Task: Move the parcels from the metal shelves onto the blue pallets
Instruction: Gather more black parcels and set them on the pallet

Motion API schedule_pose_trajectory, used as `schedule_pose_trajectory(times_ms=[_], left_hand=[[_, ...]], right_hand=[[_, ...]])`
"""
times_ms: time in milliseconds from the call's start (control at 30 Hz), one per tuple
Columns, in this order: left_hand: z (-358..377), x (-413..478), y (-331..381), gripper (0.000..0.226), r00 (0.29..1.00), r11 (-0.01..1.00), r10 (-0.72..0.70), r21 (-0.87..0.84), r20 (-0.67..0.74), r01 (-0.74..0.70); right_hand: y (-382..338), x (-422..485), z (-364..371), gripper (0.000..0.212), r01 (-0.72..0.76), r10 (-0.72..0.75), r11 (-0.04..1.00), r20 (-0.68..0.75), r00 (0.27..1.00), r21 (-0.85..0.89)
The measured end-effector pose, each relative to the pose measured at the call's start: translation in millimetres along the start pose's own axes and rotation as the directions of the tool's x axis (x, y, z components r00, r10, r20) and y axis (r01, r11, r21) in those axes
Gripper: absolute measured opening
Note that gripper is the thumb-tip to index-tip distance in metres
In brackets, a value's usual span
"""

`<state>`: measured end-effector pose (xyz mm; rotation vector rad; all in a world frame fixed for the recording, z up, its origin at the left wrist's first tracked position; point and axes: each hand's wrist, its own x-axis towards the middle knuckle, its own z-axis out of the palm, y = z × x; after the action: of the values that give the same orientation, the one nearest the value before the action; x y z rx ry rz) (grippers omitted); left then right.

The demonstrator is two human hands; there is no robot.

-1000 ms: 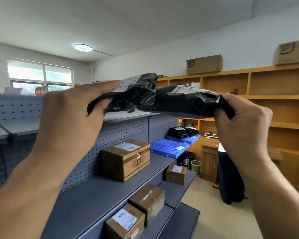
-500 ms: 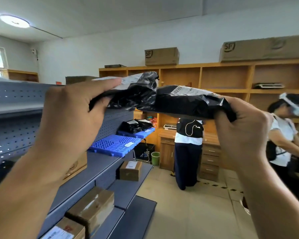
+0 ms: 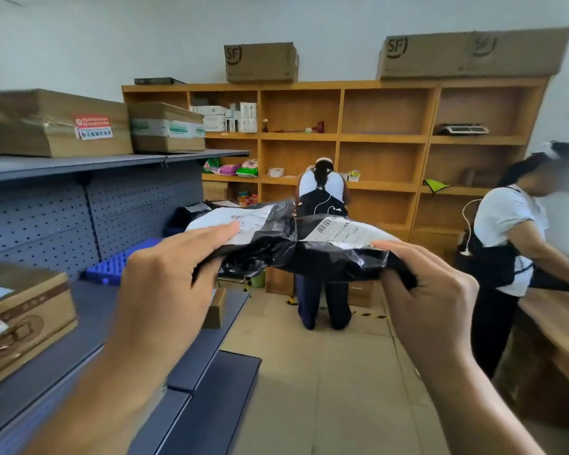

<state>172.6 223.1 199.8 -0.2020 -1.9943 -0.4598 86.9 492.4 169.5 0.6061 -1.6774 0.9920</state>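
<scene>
Two black plastic parcel bags point(image 3: 296, 247) with white shipping labels hang side by side in front of me, above the aisle floor. My left hand point(image 3: 168, 290) grips the left bag's end, thumb on its label. My right hand point(image 3: 431, 290) pinches the right bag's end. A blue pallet point(image 3: 119, 264) lies on the grey metal shelf point(image 3: 89, 310) to the left, partly hidden by my left hand. Cardboard parcels point(image 3: 23, 316) rest on the same shelf, and two more boxes point(image 3: 60, 123) sit on the top shelf.
A person point(image 3: 322, 244) stands in the aisle ahead, facing the wooden wall shelving point(image 3: 342, 139). A second person point(image 3: 506, 244) stands at the right beside a wooden counter point(image 3: 559, 323). A small green bin point(image 3: 258, 280) sits on the tiled floor.
The view has swung right and tilted down, away from the metal shelving toward the aisle. Both hands keep the same grip on the bags, now lower in view.
</scene>
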Motion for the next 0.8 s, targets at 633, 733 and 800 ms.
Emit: schedule_pose_trajectory(times_ms=[633,733,800], left_hand=[[205,36,-199,0.058,0.993,0.988,-0.121,-0.093,0.012,0.122],[235,43,-220,0.059,0.991,0.987,-0.125,-0.095,0.042,0.129],[248,48,-231,0.059,0.990,0.986,-0.129,-0.094,0.063,0.134]], right_hand=[[168,9,178,0.030,-0.078,0.076,0.974,-0.016,0.997,-0.214],[191,10,205,0.031,-0.072,0.069,0.969,-0.020,0.997,-0.236],[204,12,217,0.035,-0.103,0.105,0.971,-0.005,0.994,-0.217]])
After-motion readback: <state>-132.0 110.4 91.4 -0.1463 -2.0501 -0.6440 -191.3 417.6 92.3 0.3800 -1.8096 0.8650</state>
